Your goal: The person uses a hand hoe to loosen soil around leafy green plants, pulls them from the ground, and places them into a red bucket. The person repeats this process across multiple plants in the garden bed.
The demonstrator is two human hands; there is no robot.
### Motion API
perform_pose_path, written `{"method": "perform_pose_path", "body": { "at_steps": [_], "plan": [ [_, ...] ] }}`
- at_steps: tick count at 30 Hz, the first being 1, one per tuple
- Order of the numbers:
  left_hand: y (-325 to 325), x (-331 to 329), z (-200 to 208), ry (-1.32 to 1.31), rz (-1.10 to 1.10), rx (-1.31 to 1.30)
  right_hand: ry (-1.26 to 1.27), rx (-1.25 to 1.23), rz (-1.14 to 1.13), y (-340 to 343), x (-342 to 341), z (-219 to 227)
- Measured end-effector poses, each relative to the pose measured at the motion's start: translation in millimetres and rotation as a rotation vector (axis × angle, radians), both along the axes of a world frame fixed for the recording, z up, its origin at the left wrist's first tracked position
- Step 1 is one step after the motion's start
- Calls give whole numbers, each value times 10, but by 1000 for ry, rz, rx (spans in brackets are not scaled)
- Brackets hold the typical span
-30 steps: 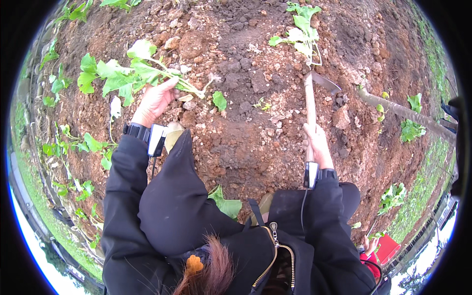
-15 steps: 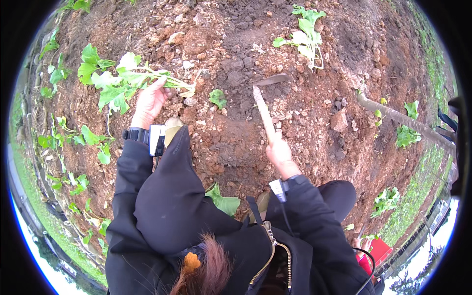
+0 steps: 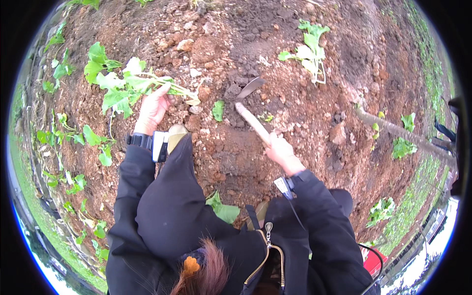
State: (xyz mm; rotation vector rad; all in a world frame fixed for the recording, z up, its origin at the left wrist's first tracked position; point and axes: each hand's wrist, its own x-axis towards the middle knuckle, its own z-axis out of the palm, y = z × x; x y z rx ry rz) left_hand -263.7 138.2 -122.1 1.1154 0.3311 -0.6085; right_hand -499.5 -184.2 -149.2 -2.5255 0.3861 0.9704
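My left hand (image 3: 153,109) is closed round the stems of a leafy green seedling (image 3: 118,91). Its broad leaves spread to the left, and its pale stem ends point right, over the soil. In my right hand (image 3: 280,151) is the wooden handle of a small hand hoe (image 3: 253,119). The hoe's metal blade (image 3: 251,87) rests at dark, loosened soil (image 3: 232,92) in front of me. A single small green leaf (image 3: 218,110) lies on the ground between the seedling and the hoe.
Another uprooted seedling (image 3: 310,51) lies on the soil at the far right. Several plants (image 3: 73,135) grow along the left. A long pole (image 3: 403,132) lies at the right, and a leaf (image 3: 225,209) sits between my knees. At the lower right is a red object (image 3: 373,260).
The hoe's blade has swung left and turned, meeting the dark soil, with its handle now slanting. A small green sprig shows beside the handle. My left hand still holds the seedling.
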Motion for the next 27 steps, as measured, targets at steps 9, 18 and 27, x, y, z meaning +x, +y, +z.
{"method": "perform_pose_path", "body": {
  "at_steps": [9, 18, 27],
  "plan": [
    [128, -17, -75, 28, 30, 35, -31, -111, 10, 203, 424, -226],
    [65, 58, -88, 46, 18, 100, -220, 166, -187, 365, 300, -158],
    [-115, 97, -87, -103, -126, 219, -470, 297, -393, 0, 375, 607]
  ]
}}
